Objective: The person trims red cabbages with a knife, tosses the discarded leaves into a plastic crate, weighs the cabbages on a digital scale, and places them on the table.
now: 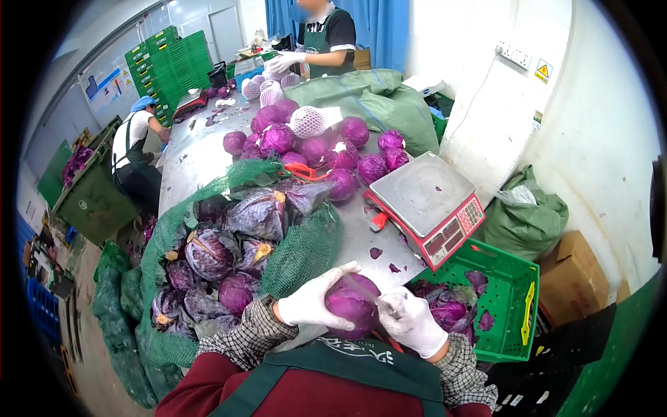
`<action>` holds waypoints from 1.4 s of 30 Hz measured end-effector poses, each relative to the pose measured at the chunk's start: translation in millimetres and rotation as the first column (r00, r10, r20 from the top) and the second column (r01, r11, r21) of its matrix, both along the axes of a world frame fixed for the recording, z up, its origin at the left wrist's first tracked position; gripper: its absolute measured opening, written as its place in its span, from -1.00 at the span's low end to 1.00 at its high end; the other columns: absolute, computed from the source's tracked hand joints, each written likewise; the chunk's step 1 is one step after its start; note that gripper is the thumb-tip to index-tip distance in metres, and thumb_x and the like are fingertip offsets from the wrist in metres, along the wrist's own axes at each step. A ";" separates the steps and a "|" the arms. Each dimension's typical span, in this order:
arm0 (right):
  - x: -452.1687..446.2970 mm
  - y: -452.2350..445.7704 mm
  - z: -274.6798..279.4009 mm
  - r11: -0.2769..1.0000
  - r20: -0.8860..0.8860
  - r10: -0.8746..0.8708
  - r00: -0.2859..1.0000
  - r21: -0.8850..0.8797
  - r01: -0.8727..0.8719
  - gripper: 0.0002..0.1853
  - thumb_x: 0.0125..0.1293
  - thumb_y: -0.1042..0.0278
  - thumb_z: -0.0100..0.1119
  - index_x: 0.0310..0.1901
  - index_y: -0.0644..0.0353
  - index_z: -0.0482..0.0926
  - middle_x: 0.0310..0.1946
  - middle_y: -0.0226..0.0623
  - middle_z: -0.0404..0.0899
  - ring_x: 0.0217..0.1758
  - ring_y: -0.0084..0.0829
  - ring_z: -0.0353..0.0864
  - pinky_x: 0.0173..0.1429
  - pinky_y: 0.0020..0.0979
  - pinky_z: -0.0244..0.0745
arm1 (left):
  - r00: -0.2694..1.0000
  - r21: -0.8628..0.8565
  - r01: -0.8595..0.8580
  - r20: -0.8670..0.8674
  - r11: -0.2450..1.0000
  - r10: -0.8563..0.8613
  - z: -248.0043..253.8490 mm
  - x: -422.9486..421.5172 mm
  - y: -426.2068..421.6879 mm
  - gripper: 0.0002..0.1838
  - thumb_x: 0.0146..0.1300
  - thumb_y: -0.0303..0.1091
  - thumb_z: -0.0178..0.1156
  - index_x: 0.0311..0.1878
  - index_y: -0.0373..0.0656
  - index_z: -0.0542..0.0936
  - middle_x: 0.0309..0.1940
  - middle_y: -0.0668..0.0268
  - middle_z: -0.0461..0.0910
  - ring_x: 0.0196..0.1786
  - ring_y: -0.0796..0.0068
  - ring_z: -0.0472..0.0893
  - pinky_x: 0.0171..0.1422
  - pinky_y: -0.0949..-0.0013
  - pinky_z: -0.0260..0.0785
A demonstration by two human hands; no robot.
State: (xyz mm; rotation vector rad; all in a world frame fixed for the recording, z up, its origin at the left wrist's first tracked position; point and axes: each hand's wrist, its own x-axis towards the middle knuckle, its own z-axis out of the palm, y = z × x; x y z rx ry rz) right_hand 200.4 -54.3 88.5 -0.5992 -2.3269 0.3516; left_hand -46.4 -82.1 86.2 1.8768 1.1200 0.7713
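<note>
My left hand (pixel 316 300), in a white glove, is wrapped round the side of a peeled red cabbage (pixel 351 309) in front of my apron. On the cabbage's right side, my gloved right hand (pixel 411 321) is closed round what looks like a small knife (pixel 366 286); its thin grey blade lies across the cabbage and the handle is mostly hidden in my fingers. A green mesh sack (pixel 306 254) gapes to the left, full of untrimmed red cabbages (pixel 210 254) with dark outer leaves. Beyond it lies a pile of shiny peeled red cabbages (pixel 278 139), one in a white foam net (pixel 310 121).
A red digital scale (pixel 420 198) stands on the metal table (pixel 201 149). Below it, a green crate (pixel 511 278) holds cut leaves. A large green sack (pixel 375 97) lies behind the pile. One co-worker (pixel 326 42) stands at the far end, another (pixel 135 142) bends at the left.
</note>
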 end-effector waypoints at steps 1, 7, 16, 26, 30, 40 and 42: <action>0.5 2.7 0.5 1.000 -0.049 0.020 0.999 0.023 -0.018 -0.75 0.14 0.40 0.29 -0.14 0.22 0.55 -0.29 -0.26 0.60 -0.39 -0.28 0.63 -0.34 -0.36 0.59 | 0.999 0.026 0.003 -0.047 1.000 -0.001 2.0 1.0 0.2 0.21 -0.21 0.03 0.57 0.45 -0.30 0.13 0.34 -0.05 0.27 0.40 0.09 0.30 0.47 0.24 0.15; -9.9 -1.8 27.3 0.963 0.031 0.060 0.998 -0.265 -0.049 -0.67 0.16 0.45 0.34 -0.02 0.15 0.56 -0.30 -0.19 0.54 -0.33 -0.17 0.58 -0.33 -0.26 0.53 | 0.957 0.252 0.056 -0.290 0.966 0.020 4.2 11.9 -4.1 0.22 -0.16 0.08 0.50 0.46 -0.37 0.05 0.26 -0.14 0.33 0.29 -0.06 0.38 0.35 0.18 0.30; 11.0 18.5 5.0 0.927 -0.274 -0.304 0.912 -0.306 0.217 -0.96 0.30 0.55 0.18 -0.25 0.25 0.52 -0.37 -0.27 0.49 -0.42 -0.43 0.50 -0.36 -0.42 0.42 | 0.993 0.286 -0.016 -0.110 0.958 0.050 9.0 13.5 -9.7 0.24 -0.22 -0.05 0.59 0.45 -0.31 0.04 0.29 -0.02 0.31 0.32 0.02 0.36 0.43 0.16 0.20; 83.6 17.1 -14.8 0.627 -0.160 -0.679 0.717 -0.634 0.452 -0.77 0.37 0.32 0.18 -0.07 0.31 0.57 -0.34 -0.33 0.59 -0.41 -0.57 0.47 -0.33 -0.51 0.41 | 0.782 -0.186 -0.235 0.547 0.954 0.300 -1.0 -3.4 -17.4 0.09 0.01 -0.31 0.50 0.52 -0.19 -0.01 0.42 0.12 0.22 0.44 0.32 0.25 0.53 0.25 0.07; 10.6 -8.9 18.4 0.888 -0.165 -0.207 0.964 -0.446 0.114 -0.51 0.25 0.50 0.26 0.24 0.24 0.46 0.17 -0.20 0.50 0.09 -0.44 0.53 -0.04 -0.53 0.49 | 0.594 -0.411 -0.246 0.652 0.878 0.471 -25.8 3.9 0.4 -0.08 0.10 -0.37 0.44 0.46 -0.25 0.12 0.31 0.15 0.36 0.35 0.38 0.36 0.46 0.30 0.17; -41.3 -8.2 13.1 0.999 -0.090 0.024 0.996 0.038 -0.021 -0.48 0.25 0.49 0.24 0.26 0.22 0.38 0.23 0.13 0.38 0.20 0.03 0.48 0.16 -0.21 0.50 | 0.553 -0.420 -0.355 0.626 0.835 0.550 -29.0 9.5 -4.4 -0.04 0.05 -0.22 0.51 0.41 -0.34 0.18 0.17 0.15 0.47 0.19 0.43 0.49 0.32 0.36 0.35; -43.3 -8.5 12.0 1.000 -0.132 0.022 0.991 0.001 -0.022 -0.53 0.24 0.55 0.22 0.20 0.22 0.43 0.19 0.11 0.43 0.18 0.02 0.50 0.14 -0.20 0.52 | 0.514 -0.446 -0.366 0.634 0.817 0.577 -33.3 7.7 -2.5 -0.04 0.05 -0.22 0.51 0.42 -0.34 0.17 0.17 0.14 0.47 0.19 0.42 0.49 0.32 0.35 0.36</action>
